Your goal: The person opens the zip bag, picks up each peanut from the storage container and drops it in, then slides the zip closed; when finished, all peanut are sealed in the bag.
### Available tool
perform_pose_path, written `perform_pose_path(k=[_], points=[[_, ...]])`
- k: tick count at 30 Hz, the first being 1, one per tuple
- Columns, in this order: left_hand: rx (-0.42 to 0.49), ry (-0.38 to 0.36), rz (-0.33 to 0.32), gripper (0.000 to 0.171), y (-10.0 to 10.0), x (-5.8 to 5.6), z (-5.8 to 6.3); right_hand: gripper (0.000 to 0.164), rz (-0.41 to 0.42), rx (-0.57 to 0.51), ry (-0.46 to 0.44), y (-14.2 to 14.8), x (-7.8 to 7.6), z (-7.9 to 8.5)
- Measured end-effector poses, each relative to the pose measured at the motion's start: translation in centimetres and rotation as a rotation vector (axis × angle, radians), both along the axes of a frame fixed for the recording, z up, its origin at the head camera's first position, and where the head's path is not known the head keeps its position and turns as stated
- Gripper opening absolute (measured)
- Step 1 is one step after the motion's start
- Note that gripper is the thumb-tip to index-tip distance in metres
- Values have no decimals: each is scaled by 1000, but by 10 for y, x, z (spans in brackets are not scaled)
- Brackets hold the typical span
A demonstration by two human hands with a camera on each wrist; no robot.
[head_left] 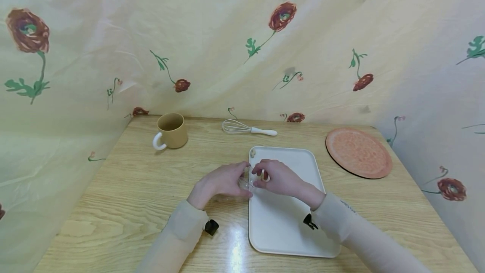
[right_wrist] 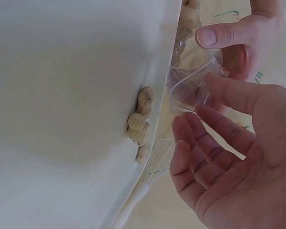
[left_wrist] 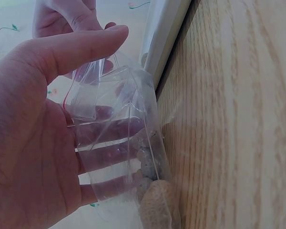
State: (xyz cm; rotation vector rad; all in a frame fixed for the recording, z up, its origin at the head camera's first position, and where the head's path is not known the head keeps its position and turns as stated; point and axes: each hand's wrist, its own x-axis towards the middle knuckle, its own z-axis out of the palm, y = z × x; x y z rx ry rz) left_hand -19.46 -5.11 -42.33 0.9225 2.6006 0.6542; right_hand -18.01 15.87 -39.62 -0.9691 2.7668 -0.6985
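Observation:
A clear zip bag (left_wrist: 119, 124) with peanuts (left_wrist: 158, 205) in their shells stands on the wood beside the tray's left edge. My right hand (right_wrist: 248, 148) pinches the bag's top edge between thumb and fingers. My left hand (left_wrist: 33, 143) is around the bag's other side, its fingers stretched behind the plastic and its thumb apart near the top. Inside the white tray (head_left: 288, 222), a few unshelled peanuts (right_wrist: 138, 128) lie along the far left edge. In the head view the hands cover most of the bag.
Behind the tray lies a whisk (head_left: 250, 129) with a white handle. A tan mug (head_left: 176, 134) with a white handle stands at the back left. On the right is a round pinkish-orange mat (head_left: 358, 153). Flowered cloth (head_left: 227, 45) hangs along the table's back edge.

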Motion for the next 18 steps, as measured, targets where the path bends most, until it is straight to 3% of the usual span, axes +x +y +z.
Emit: perform_pose_path(k=[18], points=[[-7, 7, -1, 89, 0, -1, -3, 26, -9, -48, 21, 14, -8, 3]])
